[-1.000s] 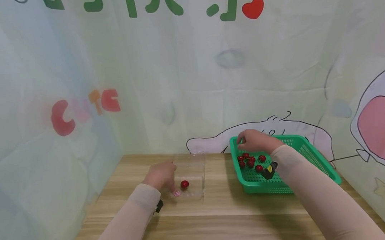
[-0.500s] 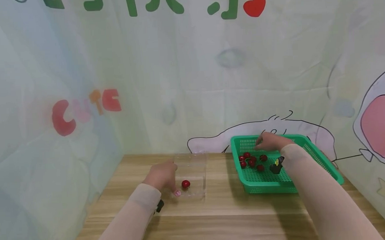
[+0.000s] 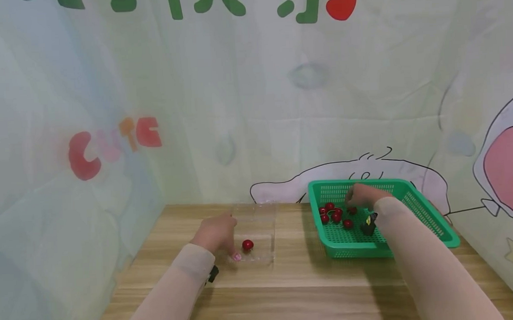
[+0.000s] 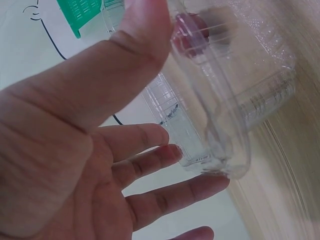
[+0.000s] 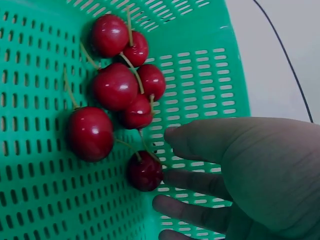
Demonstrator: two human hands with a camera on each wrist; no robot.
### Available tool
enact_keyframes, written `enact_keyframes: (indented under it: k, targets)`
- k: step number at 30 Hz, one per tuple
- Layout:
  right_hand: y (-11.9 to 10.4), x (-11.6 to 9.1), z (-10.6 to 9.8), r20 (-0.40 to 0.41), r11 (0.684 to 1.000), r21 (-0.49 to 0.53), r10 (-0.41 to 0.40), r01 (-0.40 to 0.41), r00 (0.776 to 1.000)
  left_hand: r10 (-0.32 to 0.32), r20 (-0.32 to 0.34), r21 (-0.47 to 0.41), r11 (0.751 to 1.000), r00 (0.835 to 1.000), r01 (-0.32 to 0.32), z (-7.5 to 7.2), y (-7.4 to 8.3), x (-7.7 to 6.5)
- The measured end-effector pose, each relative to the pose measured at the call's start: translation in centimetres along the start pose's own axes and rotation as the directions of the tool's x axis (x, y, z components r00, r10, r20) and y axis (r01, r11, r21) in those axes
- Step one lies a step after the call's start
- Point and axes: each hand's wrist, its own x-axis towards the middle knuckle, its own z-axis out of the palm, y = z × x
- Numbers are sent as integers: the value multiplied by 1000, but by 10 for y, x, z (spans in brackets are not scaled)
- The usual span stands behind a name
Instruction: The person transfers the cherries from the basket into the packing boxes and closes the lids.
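Observation:
In the head view my left hand (image 3: 216, 234) is at the left side of a clear plastic box (image 3: 265, 229), which holds one red cherry (image 3: 248, 245). The left wrist view has fairly straight fingers (image 4: 185, 197) touching the box wall, with the thumb spread apart from them. My right hand (image 3: 367, 196) reaches down into a green plastic basket (image 3: 359, 247). Close to its fingertips lies a dark red cherry (image 5: 145, 171); thumb and fingers stand apart, and the index fingertip seems to touch it. Several more cherries with stems (image 5: 116, 86) lie beside it on the basket floor.
Both containers stand on a wooden table (image 3: 288, 287), the basket to the right of the box. Behind and at the sides hangs a printed cloth backdrop (image 3: 258, 107). The basket's raised rim surrounds the right hand.
My right hand has moved right from the basket's left rim, then lowered toward the cherry at the far side of the group. The left hand has stayed at the box.

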Motion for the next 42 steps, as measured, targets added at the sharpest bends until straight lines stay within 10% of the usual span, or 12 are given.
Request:
enact_keyframes:
  k: [13, 42]
  targets:
    - [-25, -29, 12, 31, 1000, -21, 11, -11, 999, -9, 5, -2, 1000, 1000, 9, 2, 1, 1]
    - [-21, -10, -5, -129, 995, -25, -102, 100, 986, 9, 8, 24, 1000, 1000, -9, 3, -1, 2]
